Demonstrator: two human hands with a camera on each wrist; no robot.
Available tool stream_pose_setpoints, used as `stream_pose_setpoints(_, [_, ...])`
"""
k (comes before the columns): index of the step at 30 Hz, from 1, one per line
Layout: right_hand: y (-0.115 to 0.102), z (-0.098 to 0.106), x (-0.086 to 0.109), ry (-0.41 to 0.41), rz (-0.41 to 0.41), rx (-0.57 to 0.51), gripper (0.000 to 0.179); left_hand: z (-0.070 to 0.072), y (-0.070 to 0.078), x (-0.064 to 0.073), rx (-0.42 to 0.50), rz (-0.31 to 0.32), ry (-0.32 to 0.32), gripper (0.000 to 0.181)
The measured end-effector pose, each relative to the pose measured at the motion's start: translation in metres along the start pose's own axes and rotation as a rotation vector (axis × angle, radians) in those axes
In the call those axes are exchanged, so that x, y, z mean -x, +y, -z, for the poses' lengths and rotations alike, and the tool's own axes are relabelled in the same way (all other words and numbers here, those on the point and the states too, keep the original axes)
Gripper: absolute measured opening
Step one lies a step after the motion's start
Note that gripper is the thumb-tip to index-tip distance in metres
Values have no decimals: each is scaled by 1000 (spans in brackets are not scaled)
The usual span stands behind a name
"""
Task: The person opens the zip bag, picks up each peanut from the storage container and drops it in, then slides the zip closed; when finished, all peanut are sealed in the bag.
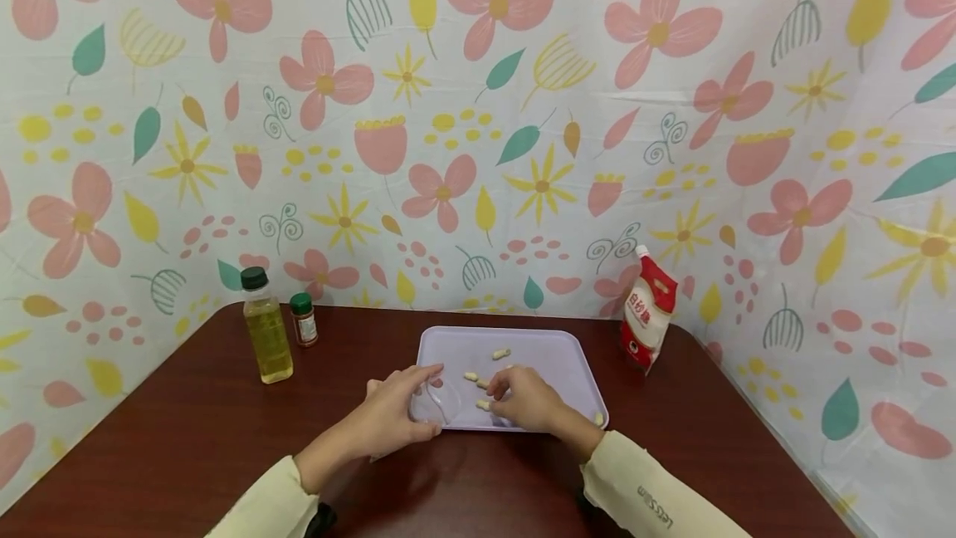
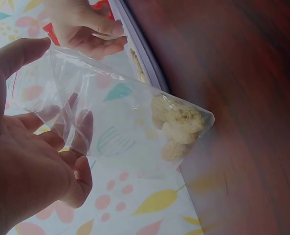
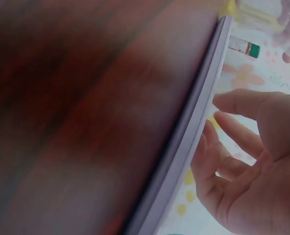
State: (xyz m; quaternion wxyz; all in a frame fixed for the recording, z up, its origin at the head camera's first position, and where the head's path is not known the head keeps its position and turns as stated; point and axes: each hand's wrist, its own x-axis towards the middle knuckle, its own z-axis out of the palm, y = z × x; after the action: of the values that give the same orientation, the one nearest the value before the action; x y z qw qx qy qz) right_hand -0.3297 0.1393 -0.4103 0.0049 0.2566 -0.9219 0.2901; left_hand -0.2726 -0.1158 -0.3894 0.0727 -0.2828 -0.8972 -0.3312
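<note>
My left hand [image 1: 392,413] holds a clear plastic bag [image 2: 120,103] by its mouth, thumb at one edge and curved fingers at the other. Several peanuts in their shells [image 2: 176,127] lie bunched in the bag's bottom corner. My right hand [image 1: 526,401] is low over the near part of a pale lilac tray [image 1: 553,355], its fingers bent and the fingertips beside a peanut [image 1: 484,405]. In the right wrist view a small gap shows between thumb and forefinger [image 3: 237,129], with nothing visible in it. Other peanuts [image 1: 501,353] lie scattered on the tray.
A bottle of yellow oil [image 1: 269,339] and a small green-capped jar [image 1: 304,320] stand at the back left of the dark wooden table [image 1: 187,422]. At the back right stands a red and white pouch [image 1: 648,314]. Flowered cloth [image 1: 463,264] hangs behind the table.
</note>
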Motion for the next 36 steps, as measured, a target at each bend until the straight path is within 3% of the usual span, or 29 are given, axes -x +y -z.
stream_pose_setpoints(10, [-1,3,-4,-83,37,10,14,-1,-1,0,1,24,-6,72])
stream_pose_setpoints(19, [1,-1,-10,-92,-1,50,12,-2,1,0,-7,12,-5,72])
stream_pose_setpoints(36, [6,-4,-11,-52,27,70,6,-1,4,0,-22,-9,3,73])
